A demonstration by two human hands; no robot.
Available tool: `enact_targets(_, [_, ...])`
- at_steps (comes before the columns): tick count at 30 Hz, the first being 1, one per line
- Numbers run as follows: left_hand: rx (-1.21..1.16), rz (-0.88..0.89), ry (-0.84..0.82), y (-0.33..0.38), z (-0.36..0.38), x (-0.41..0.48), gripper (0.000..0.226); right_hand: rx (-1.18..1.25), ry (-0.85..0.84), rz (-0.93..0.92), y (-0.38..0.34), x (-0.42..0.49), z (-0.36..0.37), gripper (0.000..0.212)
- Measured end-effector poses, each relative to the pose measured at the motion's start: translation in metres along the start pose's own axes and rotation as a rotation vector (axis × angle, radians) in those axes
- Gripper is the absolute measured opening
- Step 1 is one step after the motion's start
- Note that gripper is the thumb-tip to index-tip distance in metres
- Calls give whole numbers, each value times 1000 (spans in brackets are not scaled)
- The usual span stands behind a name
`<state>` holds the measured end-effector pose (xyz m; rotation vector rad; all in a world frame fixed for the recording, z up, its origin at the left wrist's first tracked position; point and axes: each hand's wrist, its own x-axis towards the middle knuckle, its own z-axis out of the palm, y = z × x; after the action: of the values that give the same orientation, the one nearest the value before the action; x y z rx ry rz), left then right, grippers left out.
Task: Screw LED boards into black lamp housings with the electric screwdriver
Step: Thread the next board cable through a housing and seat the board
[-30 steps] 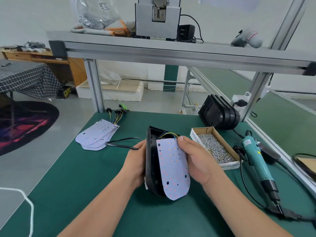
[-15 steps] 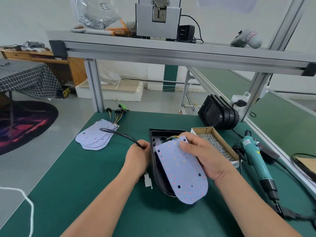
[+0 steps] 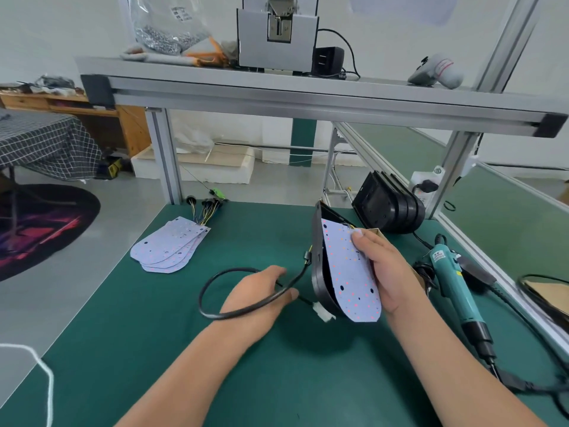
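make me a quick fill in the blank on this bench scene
The left hand holds a looped black ____.
The right hand holds an LED board against the ____ lamp housing.
The electric screwdriver lies on the table, held by ____ hand.
Missing: cable; black; neither.

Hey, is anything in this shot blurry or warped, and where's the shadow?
Head view: the left hand, gripping the cable, is motion-blurred; right hand and LED board sharp; wide lens bows the shelf beam; soft shadow on the green mat under the black housing.
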<state>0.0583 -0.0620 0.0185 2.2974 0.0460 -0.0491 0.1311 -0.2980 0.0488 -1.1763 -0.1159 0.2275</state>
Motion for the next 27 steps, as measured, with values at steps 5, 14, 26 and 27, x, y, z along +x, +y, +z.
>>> enact_targets(5, [263,-30,156,15,18,1,29,-22,99,-2,14,-1,11,12])
enact_targets(14, [531,-236,-31,25,25,-4,36,-5,31,109,45,-4,35,19])
enact_targets(26, [-58,156,-781,36,-23,-48,25,-139,148,36,38,12,14,20])
enact_targets(27, [-240,155,-802,37,-25,-50,21,-172,135,29,39,11,14,25])
